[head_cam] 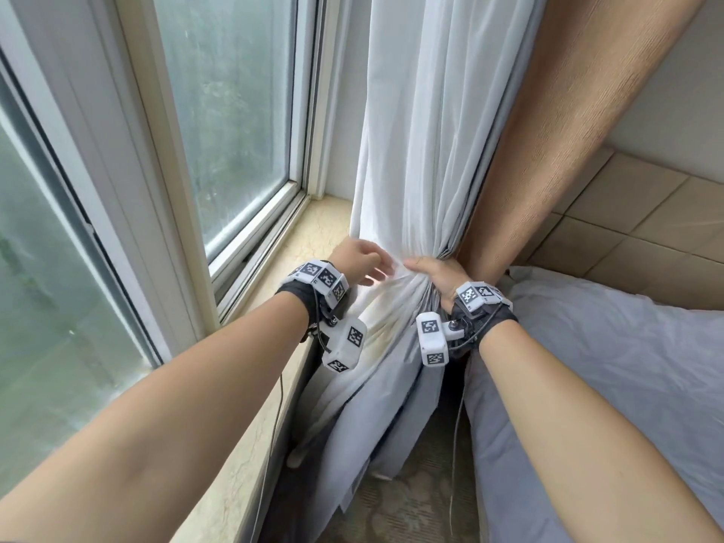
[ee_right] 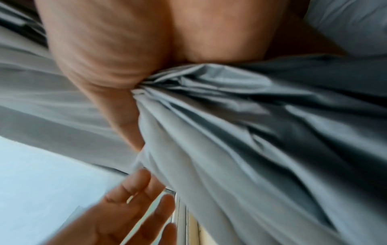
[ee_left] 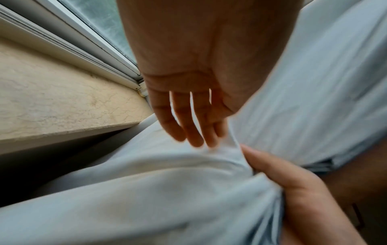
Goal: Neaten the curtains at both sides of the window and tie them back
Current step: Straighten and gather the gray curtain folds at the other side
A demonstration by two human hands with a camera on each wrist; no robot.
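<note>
White sheer curtain (head_cam: 423, 123) hangs vertically, gathered at sill height.
Right hand (head_cam: 440, 274) clenches the bunch; left hand (head_cam: 358, 260) fingers straight. Right wrist view shows grey lining folds (ee_right: 240, 119).

Head view looks down from above; both close wrist views share the gathered curtain (head_cam: 411, 190).

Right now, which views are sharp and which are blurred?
Head view: sharp, even daylight, wide-angle bending of the window frame. Left wrist view: left hand motion-blurred over the white curtain. Right wrist view: soft throughout, right hand gripping grey folds.
</note>
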